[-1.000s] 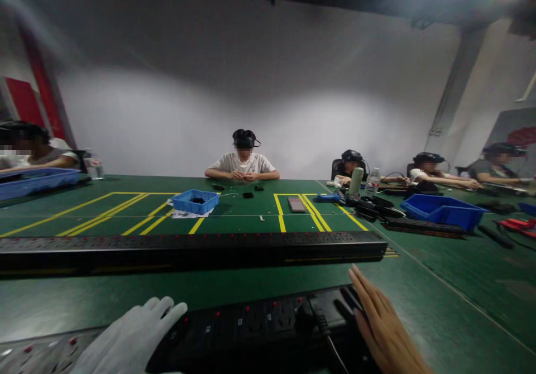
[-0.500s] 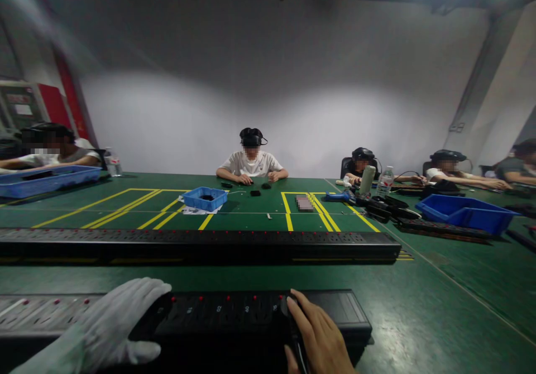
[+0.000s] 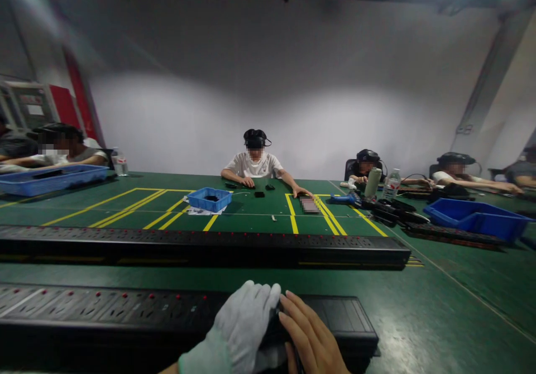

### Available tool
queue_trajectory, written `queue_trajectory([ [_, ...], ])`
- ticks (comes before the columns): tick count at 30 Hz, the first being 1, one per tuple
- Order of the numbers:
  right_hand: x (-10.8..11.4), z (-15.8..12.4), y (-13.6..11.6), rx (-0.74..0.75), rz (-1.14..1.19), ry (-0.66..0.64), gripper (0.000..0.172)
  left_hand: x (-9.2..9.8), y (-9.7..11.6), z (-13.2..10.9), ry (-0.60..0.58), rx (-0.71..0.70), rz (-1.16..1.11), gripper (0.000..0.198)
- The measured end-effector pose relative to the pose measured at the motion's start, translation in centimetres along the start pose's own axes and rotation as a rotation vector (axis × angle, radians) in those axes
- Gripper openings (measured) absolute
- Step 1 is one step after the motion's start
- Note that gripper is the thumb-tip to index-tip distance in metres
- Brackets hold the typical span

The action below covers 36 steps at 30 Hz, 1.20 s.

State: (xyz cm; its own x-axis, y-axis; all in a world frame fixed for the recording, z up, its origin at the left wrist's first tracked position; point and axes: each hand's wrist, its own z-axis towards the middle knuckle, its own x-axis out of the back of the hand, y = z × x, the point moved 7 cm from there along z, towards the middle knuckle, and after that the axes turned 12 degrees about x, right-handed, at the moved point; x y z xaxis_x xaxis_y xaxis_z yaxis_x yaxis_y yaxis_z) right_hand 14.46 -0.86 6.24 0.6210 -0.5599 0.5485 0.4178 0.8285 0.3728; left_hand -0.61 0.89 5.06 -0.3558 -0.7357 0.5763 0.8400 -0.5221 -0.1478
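A long black power strip [image 3: 138, 318] with slotted sockets and small red lights runs across the near edge of the table. At its right part, my left hand [image 3: 240, 326], in a white glove, is curled over the strip with its fingers together, beside my right hand. Bare, my right hand [image 3: 312, 335] is closed around a black plug [image 3: 298, 360] with what looks like a cord, held against the strip near its last socket. Both hands' fingertips nearly meet, and the plug is mostly hidden under the fingers.
A second black power strip [image 3: 201, 250] lies farther back, parallel. Beyond it are a small blue bin [image 3: 209, 200], yellow tape lines and a co-worker [image 3: 254, 164] across the table. To the right stand a large blue bin [image 3: 477, 217], a bottle [image 3: 392, 184] and black parts.
My left hand has slid right along the strip to beside my right hand, which stays near the last socket. The co-worker across has reached an arm out toward a pixelated flat item.
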Motion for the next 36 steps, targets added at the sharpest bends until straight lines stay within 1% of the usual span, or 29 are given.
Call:
queue_trajectory([
  [1, -0.2, -0.2, 0.0, 0.003, 0.006, 0.02, 0.051, -0.2, 1.2, 0.4, 0.045, -0.011, -0.009, 0.068],
  [3, -0.4, -0.5, 0.0, 0.017, 0.007, 0.038, 0.046, -0.3, 2.6, 0.9, 0.108, 0.012, 0.005, 0.053],
  [4, -0.4, -0.5, 0.0, 0.022, 0.004, 0.036, 0.044, -0.3, 2.9, 1.0, 0.119, 0.036, 0.026, 0.05],
  [5, -0.3, -0.5, -0.1, 0.026, 0.001, 0.03, 0.044, 0.0, 3.1, 1.0, 0.16, 0.036, 0.034, 0.048],
  [6, -0.2, -0.3, -0.1, 0.026, -0.001, 0.02, 0.045, 0.2, 3.3, 1.0, 0.167, 0.018, 0.036, 0.049],
  [8, 0.2, 0.0, -0.2, 0.012, 0.004, -0.008, 0.048, 0.7, 3.5, 1.0, 0.158, -0.018, 0.025, 0.051],
  [12, 0.8, 0.7, -0.4, -0.039, 0.041, -0.061, 0.048, 0.5, 3.5, 0.7, 0.036, -0.032, 0.005, 0.054],
  [14, 0.8, 0.8, -0.4, -0.052, 0.054, -0.077, 0.047, 0.2, 3.4, 0.6, 0.002, -0.017, 0.004, 0.054],
  [18, 0.8, 0.8, -0.4, -0.063, 0.05, -0.067, 0.047, 0.0, 3.5, 0.7, 0.01, -0.012, 0.012, 0.056],
  [21, 0.9, 0.8, -0.3, -0.062, 0.044, -0.05, 0.047, 0.4, 3.5, 1.1, 0.081, 0.006, 0.016, 0.05],
  [23, 0.9, 0.8, -0.2, -0.073, 0.053, -0.053, 0.047, 0.6, 3.5, 1.3, 0.1, 0.014, 0.014, 0.048],
  [26, 0.9, 0.8, -0.2, -0.088, 0.089, -0.076, 0.045, 0.5, 3.6, 1.4, 0.028, 0.007, 0.006, 0.054],
  [29, 0.8, 0.9, -0.2, -0.089, 0.117, -0.069, 0.042, 0.5, 3.5, 1.3, -0.034, 0.006, -0.01, 0.058],
  [33, 0.6, 0.7, -0.1, -0.105, 0.128, -0.06, 0.043, 0.4, 3.3, 1.3, -0.055, 0.017, -0.033, 0.059],
  [36, 0.5, 0.6, -0.1, -0.11, 0.122, -0.068, 0.042, 0.4, 3.4, 1.4, -0.037, 0.012, -0.033, 0.056],
])
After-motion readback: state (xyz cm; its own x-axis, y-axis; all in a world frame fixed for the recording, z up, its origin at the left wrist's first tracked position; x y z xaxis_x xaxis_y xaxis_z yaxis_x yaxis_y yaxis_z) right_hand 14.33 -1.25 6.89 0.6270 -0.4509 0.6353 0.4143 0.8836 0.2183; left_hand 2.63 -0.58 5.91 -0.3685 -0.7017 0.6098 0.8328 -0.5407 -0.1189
